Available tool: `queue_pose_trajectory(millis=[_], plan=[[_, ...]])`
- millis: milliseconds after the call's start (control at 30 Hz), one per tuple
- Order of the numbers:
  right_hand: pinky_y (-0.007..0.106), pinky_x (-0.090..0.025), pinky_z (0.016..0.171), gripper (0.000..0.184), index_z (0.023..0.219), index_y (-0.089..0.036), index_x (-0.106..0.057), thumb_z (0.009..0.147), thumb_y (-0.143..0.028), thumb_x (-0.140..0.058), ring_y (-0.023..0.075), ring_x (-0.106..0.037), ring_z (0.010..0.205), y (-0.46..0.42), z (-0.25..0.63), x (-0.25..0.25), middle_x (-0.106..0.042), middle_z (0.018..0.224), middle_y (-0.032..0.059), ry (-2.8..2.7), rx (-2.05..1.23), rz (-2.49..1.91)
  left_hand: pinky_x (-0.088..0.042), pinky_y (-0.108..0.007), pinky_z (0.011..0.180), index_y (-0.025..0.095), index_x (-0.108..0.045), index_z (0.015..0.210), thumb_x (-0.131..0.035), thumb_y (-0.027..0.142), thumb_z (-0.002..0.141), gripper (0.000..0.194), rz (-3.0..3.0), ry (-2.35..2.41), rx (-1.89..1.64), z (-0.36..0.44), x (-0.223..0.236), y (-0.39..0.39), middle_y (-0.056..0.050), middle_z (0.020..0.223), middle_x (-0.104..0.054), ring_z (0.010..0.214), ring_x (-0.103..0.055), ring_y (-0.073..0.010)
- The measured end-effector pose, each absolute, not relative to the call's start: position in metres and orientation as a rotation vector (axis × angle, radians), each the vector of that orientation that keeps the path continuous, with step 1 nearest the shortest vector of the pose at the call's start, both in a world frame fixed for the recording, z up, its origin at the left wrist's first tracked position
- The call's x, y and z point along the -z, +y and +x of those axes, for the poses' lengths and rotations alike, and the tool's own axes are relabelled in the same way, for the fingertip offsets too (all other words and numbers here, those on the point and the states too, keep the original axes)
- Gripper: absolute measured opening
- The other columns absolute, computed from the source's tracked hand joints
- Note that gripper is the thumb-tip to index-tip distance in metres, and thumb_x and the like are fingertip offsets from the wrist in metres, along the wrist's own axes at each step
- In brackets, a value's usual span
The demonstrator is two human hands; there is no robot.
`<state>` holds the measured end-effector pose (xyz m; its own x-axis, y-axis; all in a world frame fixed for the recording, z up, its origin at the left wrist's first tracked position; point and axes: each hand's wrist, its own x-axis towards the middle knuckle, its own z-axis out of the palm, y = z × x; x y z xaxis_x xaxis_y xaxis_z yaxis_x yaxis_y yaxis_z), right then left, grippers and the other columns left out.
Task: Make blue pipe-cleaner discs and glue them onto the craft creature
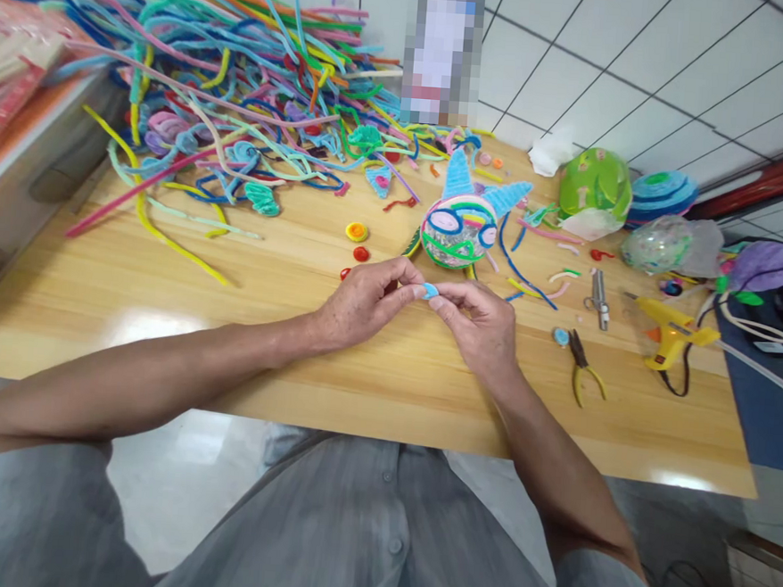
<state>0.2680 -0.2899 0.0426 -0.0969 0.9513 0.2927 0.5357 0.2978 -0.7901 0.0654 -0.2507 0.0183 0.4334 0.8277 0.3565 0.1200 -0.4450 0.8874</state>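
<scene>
Between my two hands is a small light-blue coil (430,291), which looks like wound pipe cleaner. The thumb and fingers of my left hand (364,301) pinch its left side. My right hand (483,327) pinches it from the right. Just beyond my hands stands a round decorated ball (454,235) with blue pointed ears, a rainbow band, pink oval eyes and a green zigzag mouth. A yellow-orange coil (357,230) and a red coil (360,254) lie beyond my left hand. Another small blue coil (561,337) lies to the right of my right hand.
Pliers (585,370), a yellow glue gun (670,333) and a metal cutting tool (600,299) lie on the right. A heap of pipe cleaners (245,86) covers the back left. A green ball (594,190) stands at the back right. A box (59,145) borders the left.
</scene>
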Motion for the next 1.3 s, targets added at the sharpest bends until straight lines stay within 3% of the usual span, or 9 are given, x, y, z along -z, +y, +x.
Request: queue_pose_trajectory(millis=[267, 700, 900, 1133, 1300], plan=[[0.03, -0.054, 0.067, 0.008, 0.09, -0.025, -0.08, 0.091, -0.032, -0.076, 0.0149, -0.068, 0.071, -0.289, 0.268, -0.036, -0.078, 0.082, 0.0, -1.647, -0.756, -1.331, -0.047, -0.024, 0.066, 0.017, -0.066, 0.094, -0.063, 0.049, 0.101, 0.033, 1.646, 0.747, -1.029, 0.068, -0.017, -0.252, -0.001, 0.082, -0.066, 0.072, -0.056, -0.0122], [0.03, -0.049, 0.066, 0.008, 0.089, -0.024, -0.079, 0.093, -0.024, -0.073, 0.0148, -0.063, 0.07, -0.288, 0.271, -0.038, -0.072, 0.078, -0.0002, -1.806, -0.603, -1.29, -0.045, -0.024, 0.065, 0.017, -0.066, 0.097, -0.062, 0.032, 0.103, 0.017, 1.92, 0.815, -1.022, 0.065, -0.016, -0.248, 0.0, 0.081, -0.067, 0.069, -0.057, -0.0117], [0.029, -0.048, 0.066, 0.008, 0.088, -0.023, -0.078, 0.094, -0.021, -0.073, 0.014, -0.061, 0.068, -0.288, 0.272, -0.039, -0.068, 0.074, -0.0008, -1.933, -0.471, -1.288, -0.047, -0.025, 0.075, 0.017, -0.065, 0.097, -0.058, 0.022, 0.103, 0.011, 2.223, 0.746, -0.989, 0.06, -0.021, -0.245, -0.003, 0.089, -0.07, 0.081, -0.064, -0.0144], [0.03, -0.051, 0.074, 0.005, 0.096, -0.024, -0.075, 0.095, -0.025, -0.071, 0.0149, -0.065, 0.077, -0.288, 0.271, -0.039, -0.074, 0.086, 0.0004, -1.763, -0.737, -1.296, -0.042, -0.024, 0.067, 0.016, -0.065, 0.092, -0.061, 0.033, 0.102, 0.02, 1.836, 0.733, -0.888, 0.063, -0.023, -0.244, 0.001, 0.079, -0.063, 0.071, -0.053, -0.0117], [0.029, -0.05, 0.071, 0.005, 0.095, -0.024, -0.071, 0.092, -0.028, -0.073, 0.0136, -0.062, 0.075, -0.288, 0.273, -0.034, -0.07, 0.083, -0.0021, -1.593, -0.924, -1.243, -0.041, -0.026, 0.069, 0.016, -0.065, 0.092, -0.064, 0.04, 0.099, 0.025, 1.648, 0.716, -0.875, 0.064, -0.021, -0.244, -0.001, 0.082, -0.062, 0.075, -0.052, -0.0128]])
